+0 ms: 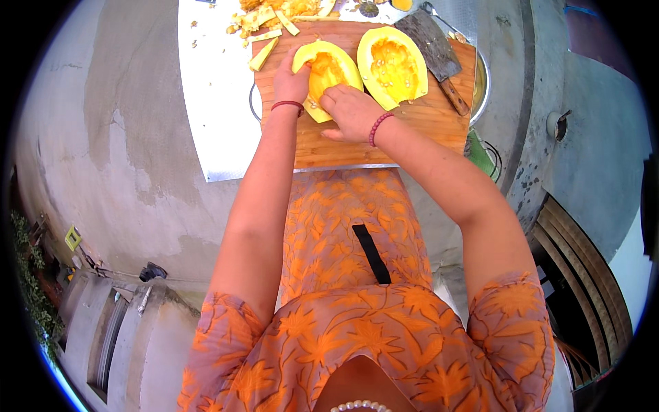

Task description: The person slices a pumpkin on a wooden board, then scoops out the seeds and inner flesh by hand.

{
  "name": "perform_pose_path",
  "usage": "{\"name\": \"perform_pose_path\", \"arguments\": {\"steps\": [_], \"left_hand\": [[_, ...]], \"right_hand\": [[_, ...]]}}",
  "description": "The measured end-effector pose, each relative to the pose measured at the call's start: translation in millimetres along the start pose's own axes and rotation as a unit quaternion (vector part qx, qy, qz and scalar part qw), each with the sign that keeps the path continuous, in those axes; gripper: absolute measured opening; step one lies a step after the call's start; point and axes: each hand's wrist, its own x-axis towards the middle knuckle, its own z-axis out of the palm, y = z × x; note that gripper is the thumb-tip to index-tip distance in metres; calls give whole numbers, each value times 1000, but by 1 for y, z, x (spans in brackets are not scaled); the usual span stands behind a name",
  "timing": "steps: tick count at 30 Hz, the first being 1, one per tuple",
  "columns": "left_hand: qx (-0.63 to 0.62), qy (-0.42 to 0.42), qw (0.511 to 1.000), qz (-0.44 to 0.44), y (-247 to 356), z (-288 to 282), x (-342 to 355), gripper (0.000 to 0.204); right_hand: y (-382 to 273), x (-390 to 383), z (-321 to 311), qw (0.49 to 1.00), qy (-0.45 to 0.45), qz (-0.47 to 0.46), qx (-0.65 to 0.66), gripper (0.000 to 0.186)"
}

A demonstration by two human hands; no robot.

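Note:
A hollowed yellow pumpkin half [326, 67] rests cut side up on a wooden cutting board [432, 130]. My left hand [292, 84] is closed around its left side, the fingers partly hidden by the rim. At its lower right, my right hand [353, 113] has its fingers bent into the orange hollow, with the thumb apart from them near the bottom rim; the fingertips are hard to make out. To the right lies a second pumpkin half [395, 65], with pulp and a few pale seeds inside. Neither hand touches it.
A cleaver [434, 47] with a wooden handle lies at the board's right, beside the second half. Yellow pumpkin strips [264, 55] and a heap of orange pulp [302, 8] lie far left. Beneath is a white tabletop [216, 130]; a round metal rim [486, 86] shows under the board.

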Motion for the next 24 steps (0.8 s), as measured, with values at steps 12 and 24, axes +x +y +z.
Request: {"name": "perform_pose_path", "arguments": {"steps": [12,24], "left_hand": [[222,-9,973,-64,11,8,8,48],[-132,56,976,-164,-9,-6,8,46]], "right_hand": [[-1,18,-36,969,-211,130,9,23],[63,-26,-67,597,-38,198,776,29]]}}
